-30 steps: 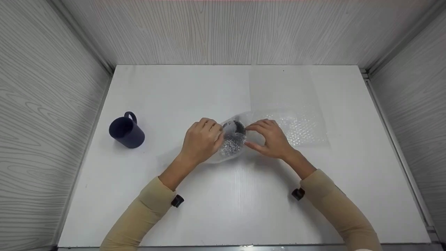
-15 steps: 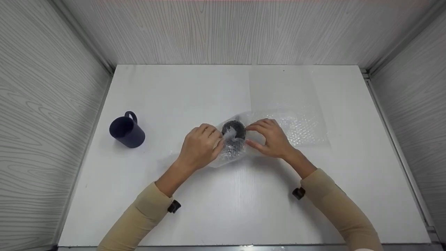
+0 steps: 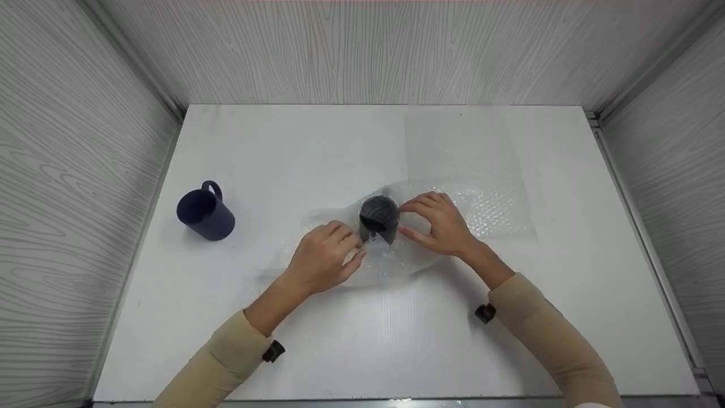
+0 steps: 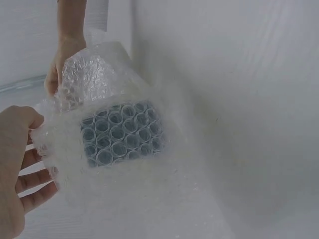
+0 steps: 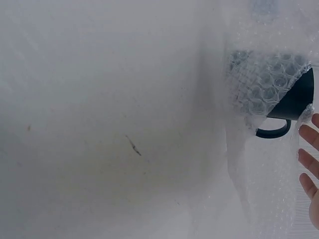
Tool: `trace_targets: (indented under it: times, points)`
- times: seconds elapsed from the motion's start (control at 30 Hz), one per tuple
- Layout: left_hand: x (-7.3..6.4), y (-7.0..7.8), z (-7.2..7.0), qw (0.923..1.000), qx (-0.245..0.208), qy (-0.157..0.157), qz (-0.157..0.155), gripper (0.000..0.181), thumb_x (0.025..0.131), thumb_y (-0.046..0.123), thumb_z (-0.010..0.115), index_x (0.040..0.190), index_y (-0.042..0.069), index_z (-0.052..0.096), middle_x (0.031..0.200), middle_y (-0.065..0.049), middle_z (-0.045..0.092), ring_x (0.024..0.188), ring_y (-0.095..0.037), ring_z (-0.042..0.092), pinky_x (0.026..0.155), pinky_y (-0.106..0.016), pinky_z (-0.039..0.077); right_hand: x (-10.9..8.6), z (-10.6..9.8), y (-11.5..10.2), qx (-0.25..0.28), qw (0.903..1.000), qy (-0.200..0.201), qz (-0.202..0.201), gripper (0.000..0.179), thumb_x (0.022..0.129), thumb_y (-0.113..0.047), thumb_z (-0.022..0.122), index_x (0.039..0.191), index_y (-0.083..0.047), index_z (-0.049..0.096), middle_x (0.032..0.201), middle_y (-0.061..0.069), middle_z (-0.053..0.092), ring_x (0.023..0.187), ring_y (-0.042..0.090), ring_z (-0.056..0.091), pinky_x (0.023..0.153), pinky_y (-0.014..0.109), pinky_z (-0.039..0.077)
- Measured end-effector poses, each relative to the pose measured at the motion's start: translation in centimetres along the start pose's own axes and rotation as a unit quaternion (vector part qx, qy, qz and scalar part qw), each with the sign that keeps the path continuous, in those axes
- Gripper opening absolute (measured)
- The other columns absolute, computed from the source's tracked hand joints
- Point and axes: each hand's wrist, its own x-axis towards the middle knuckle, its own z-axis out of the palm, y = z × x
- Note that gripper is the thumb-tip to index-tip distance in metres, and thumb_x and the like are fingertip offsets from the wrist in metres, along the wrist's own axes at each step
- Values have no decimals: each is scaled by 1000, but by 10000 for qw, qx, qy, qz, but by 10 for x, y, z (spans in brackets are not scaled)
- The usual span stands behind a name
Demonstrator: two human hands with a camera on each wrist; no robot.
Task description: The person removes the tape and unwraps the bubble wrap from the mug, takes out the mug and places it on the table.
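Observation:
A dark mug (image 3: 387, 232) stands upright in the middle of the table, partly covered by bubble wrap (image 3: 340, 272). Through the bubbles the side of the mug (image 4: 122, 130) shows in the left wrist view, and its black handle (image 5: 273, 131) sticks out bare in the right wrist view. My left hand (image 3: 324, 256) pinches the edge of the wrap at the mug's left front, thumb over the film. At the mug's right side my right hand (image 3: 439, 224) holds it near the rim with curved fingers and thumb.
A dark blue mug (image 3: 218, 224) stands upright on the left of the white table (image 3: 272, 147). Another stretch of bubble wrap (image 3: 493, 209) lies flat to the right and back. Wood-patterned panels (image 3: 362, 56) close the table in at the back and sides.
My left hand has moved toward me and down with the wrap, drawing the film off the mug's opening, which now shows more. My right hand has stayed in place.

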Motion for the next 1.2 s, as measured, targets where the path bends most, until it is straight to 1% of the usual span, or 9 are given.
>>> trace_targets:
  times: [0.1,0.33,0.53,0.67,0.8,0.9,1.0,1.2]
  points:
    - [-3,2,1,9999,-43,-56,81,15,90,28,82,90,15,75,92,0,75,90,-18,71,73,-31,62,0,0,0,-57,10000,15,-25,36,97,-41,74,121,-15,77,118,5,78,115,28,69,104,52,50]
    - [-6,6,0,9987,-372,-211,283,15,92,30,81,89,17,74,90,2,72,89,-17,70,71,-30,60,0,1,-1,-17,9999,113,-36,34,95,-36,79,120,-14,78,116,5,79,113,28,69,102,52,51]
    - [-8,7,-1,9980,-447,-319,310,27,92,43,80,91,17,73,91,3,72,90,-16,70,73,-30,61,0,1,-2,-28,9999,109,25,34,94,-35,80,121,-14,77,116,5,79,114,28,69,103,51,51]
    - [-7,6,-2,9972,-596,-286,340,38,89,54,80,94,17,73,92,2,73,91,-16,71,75,-31,62,0,2,-1,-60,9999,101,38,33,96,-36,78,121,-15,77,117,5,79,114,28,69,105,50,50]
    - [-6,4,-4,9963,-735,-248,360,44,88,60,78,95,17,73,92,2,73,90,-16,70,74,-30,61,0,3,0,-76,9999,116,35,33,96,-37,78,121,-16,77,117,4,78,114,28,69,105,51,50]
    - [-4,1,-4,9964,-735,-141,390,44,89,59,78,96,15,73,92,1,74,89,-17,71,74,-30,61,-1,3,0,-51,9999,144,34,32,96,-36,78,121,-16,77,117,4,78,115,28,69,105,50,50]
    - [0,-5,-3,9972,-627,-59,392,40,91,52,79,96,13,74,92,0,75,88,-18,71,74,-30,62,-1,4,1,-25,9998,180,24,32,96,-35,78,121,-15,77,116,4,78,114,28,68,104,49,50]
    - [6,-21,1,9991,-340,-166,200,27,93,38,80,100,12,77,95,-2,76,91,-20,72,76,-34,63,-1,6,2,19,9997,231,-48,30,96,-34,79,119,-15,77,114,4,79,112,27,70,102,49,51]
